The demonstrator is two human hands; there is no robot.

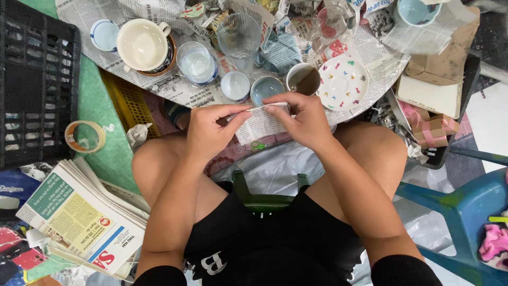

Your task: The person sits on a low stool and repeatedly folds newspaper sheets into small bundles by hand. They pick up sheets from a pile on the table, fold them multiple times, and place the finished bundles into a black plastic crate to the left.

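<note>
Hands, left hand [207, 131] and right hand [300, 123], both gripping newspaper-wrapped bundle [260, 123], cups [266, 88] crowding just beyond.

Hands: 2, left hand [209, 132] and right hand [304, 122], sharing 1 newspaper-wrapped item [260, 123].
Large cream cups: 1 [142, 45], at 11 o'clock.
Clear drinking glasses: 2, one short [197, 62], one tall [239, 37].
Small blue bowls: 3 [105, 34] [235, 86] [265, 89].
Brown-lined mugs: 1 [303, 79].
White saucers with coloured specks: 1 [343, 82], at 1 o'clock.
Tape rolls: 1 [85, 136], at 9 o'clock.
Newspaper stacks: 1 [84, 222], at 8 o'clock.
Black crates: 1 [37, 79].
Blue plastic chairs: 1 [465, 212], at 4 o'clock.
</note>
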